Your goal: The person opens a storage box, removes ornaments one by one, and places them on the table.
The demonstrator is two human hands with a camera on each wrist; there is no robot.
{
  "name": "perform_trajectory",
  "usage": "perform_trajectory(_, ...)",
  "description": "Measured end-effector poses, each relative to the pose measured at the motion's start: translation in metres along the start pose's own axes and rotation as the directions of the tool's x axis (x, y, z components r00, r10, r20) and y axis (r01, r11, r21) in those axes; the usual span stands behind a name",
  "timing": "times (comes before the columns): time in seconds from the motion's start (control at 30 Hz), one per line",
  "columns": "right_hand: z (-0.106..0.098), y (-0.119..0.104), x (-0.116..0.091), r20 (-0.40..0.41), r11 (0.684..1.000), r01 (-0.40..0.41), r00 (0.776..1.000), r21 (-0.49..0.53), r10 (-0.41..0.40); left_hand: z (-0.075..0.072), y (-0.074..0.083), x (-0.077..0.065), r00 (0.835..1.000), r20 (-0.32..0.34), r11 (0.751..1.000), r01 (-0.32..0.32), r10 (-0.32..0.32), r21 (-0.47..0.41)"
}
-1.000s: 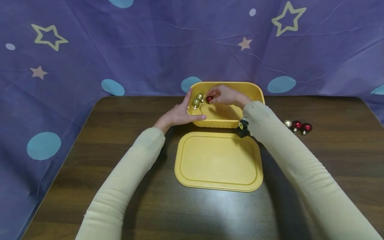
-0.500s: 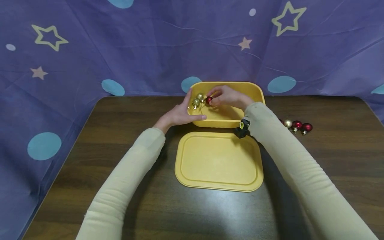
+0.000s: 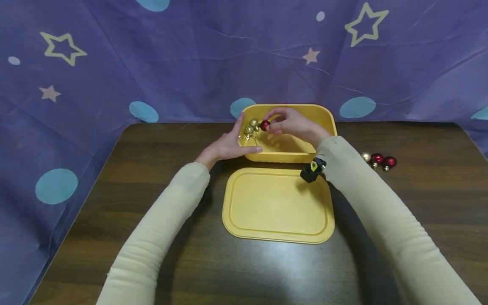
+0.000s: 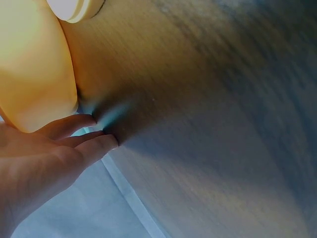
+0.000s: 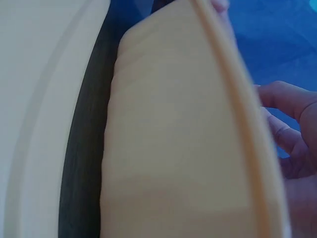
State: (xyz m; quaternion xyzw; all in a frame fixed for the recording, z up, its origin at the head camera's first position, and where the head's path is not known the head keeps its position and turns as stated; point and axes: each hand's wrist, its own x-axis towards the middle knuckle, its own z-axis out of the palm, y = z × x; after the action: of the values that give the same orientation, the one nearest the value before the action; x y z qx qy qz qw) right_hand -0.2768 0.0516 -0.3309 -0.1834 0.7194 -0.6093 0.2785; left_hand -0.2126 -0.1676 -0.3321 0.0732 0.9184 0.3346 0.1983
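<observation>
The person's right hand (image 3: 291, 125) reached over the near rim of a yellow box (image 3: 278, 157) and pinched a dark red bauble (image 3: 265, 125) between thumb and fingertips. The bauble was within the box's outline toward its left end, just beside a small cluster of glittery gold baubles (image 3: 249, 129) — whether it touched the box floor could not be told. The left hand (image 3: 228, 146) was spread around the box's left end, thumb stretched along the near rim and fingers extended against the outside of the end wall, steadying contact rather than curling round anything. In the right wrist view the box wall hid that hand's fingertips and the bauble. A flat yellow lid (image 3: 278, 203) lay on the dark wooden table (image 3: 114, 178), just in front of the box. Beyond the right sleeve (image 3: 381, 216), a pale bauble (image 3: 366, 157) and two red baubles (image 3: 389, 162) sat in a row on the tabletop. A purple curtain (image 3: 213, 63) with stars and blue dots hung behind the table.
</observation>
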Motion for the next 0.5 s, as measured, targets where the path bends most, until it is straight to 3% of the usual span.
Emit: perform_trajectory(0.5,0.000,-0.007,-0.027,-0.061,0.999,0.020,0.998,0.025,-0.019,0.000,0.000,-0.001,1.000,0.002,1.000,-0.005,0.005,-0.003)
